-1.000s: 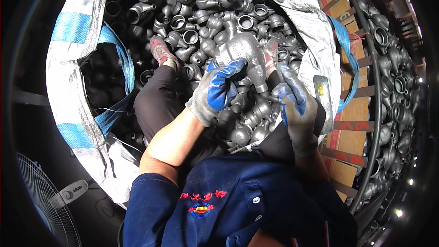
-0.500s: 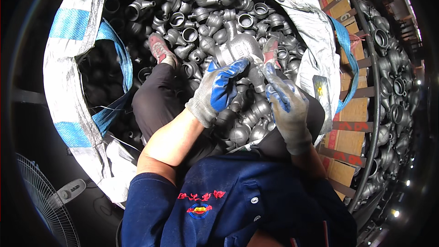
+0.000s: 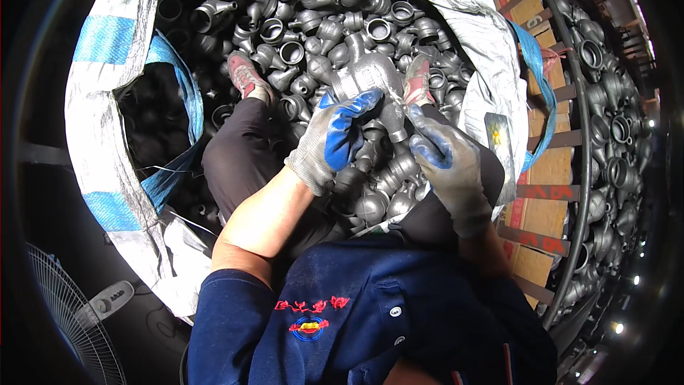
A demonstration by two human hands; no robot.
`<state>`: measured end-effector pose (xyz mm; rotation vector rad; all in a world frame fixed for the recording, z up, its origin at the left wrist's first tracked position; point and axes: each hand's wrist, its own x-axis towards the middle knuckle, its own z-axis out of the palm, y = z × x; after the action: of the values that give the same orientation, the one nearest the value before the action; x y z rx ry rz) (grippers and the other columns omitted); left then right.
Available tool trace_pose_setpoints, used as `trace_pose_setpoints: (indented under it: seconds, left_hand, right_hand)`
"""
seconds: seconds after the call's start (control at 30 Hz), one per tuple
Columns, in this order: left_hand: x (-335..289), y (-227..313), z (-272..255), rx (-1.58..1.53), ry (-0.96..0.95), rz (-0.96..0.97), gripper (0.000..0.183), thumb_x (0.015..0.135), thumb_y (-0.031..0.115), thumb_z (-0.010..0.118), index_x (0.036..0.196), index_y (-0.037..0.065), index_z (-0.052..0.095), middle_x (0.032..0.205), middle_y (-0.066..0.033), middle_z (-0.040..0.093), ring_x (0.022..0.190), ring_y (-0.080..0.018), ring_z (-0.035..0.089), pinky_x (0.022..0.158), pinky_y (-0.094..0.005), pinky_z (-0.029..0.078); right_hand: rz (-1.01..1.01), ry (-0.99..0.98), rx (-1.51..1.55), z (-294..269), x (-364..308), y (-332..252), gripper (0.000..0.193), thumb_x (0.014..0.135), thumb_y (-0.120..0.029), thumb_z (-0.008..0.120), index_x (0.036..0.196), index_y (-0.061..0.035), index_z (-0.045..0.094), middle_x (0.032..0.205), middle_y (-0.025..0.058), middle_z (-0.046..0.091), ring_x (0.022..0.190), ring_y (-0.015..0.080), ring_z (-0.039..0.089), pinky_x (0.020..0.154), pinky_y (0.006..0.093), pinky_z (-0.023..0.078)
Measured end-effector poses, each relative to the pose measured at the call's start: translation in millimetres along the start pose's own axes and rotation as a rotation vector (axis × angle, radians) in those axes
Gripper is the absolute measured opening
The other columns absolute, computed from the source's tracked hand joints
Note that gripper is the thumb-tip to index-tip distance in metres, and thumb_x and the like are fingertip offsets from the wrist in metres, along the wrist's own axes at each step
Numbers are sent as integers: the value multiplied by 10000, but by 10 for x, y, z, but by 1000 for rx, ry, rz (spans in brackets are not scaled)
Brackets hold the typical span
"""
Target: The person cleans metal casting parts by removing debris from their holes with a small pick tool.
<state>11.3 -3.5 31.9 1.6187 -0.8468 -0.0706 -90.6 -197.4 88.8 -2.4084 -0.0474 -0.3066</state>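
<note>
A large, pale grey metal fitting (image 3: 372, 73), with a round body, a ribbed end and narrower necks, is held up between my knees. My left hand (image 3: 329, 135), in a grey glove with a blue coated palm, is closed on its near left side, thumb and fingers against the body. To the right, my right hand (image 3: 450, 167) wears a matching glove. Its fingers are bent together, with the index finger pointing up to the fitting's right side. A thin, light sliver shows by that fingertip; I cannot make out whether it is a tool in the hand.
A big white woven sack (image 3: 100, 135) with blue loops (image 3: 531, 93) surrounds my legs. Dark grey metal fittings (image 3: 292, 52) fill it, around my shoes. On the right stands a slatted crate (image 3: 545, 192) beside more fittings (image 3: 616, 135). A fan (image 3: 64, 306) stands at lower left.
My right hand has drawn slightly down along the fitting's right side, its fingers more curled. The fitting and my left hand have shifted only a little to the left.
</note>
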Motion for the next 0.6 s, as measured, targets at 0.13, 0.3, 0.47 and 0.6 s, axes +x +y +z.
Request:
trace_pose_setpoints:
  seconds: [0.13,0.3,0.47,0.6]
  left_hand:
    - [-5,18,-37,2,-24,-66,549,714,-58,497,1259,-26,562,1188,-187,618,1147,-301,582,997,-375,449]
    - [18,26,-68,170,8,127,541,692,-68,505,1221,-5,595,1188,-177,621,1134,-323,583,985,-387,444]
    - [11,64,-73,107,-34,103,491,707,-70,553,1188,5,620,1170,-150,626,1103,-282,597,950,-362,466]
    - [37,126,-48,105,-28,84,385,777,-72,583,1149,8,644,1163,-95,629,1080,-219,601,935,-332,478]
  right_hand:
    - [192,-98,362,-126,16,38,374,845,8,617,1217,43,595,1121,145,669,976,168,656,870,274,508]
    - [246,-152,530,-268,22,5,388,857,-11,549,1235,68,579,1103,158,666,956,161,660,863,267,510]
    - [333,-264,521,-335,72,10,389,847,-12,541,1219,98,574,1062,162,678,945,178,675,840,261,520]
    - [325,-259,566,-304,92,74,385,850,-17,538,1211,112,571,1037,160,683,914,180,680,831,260,524]
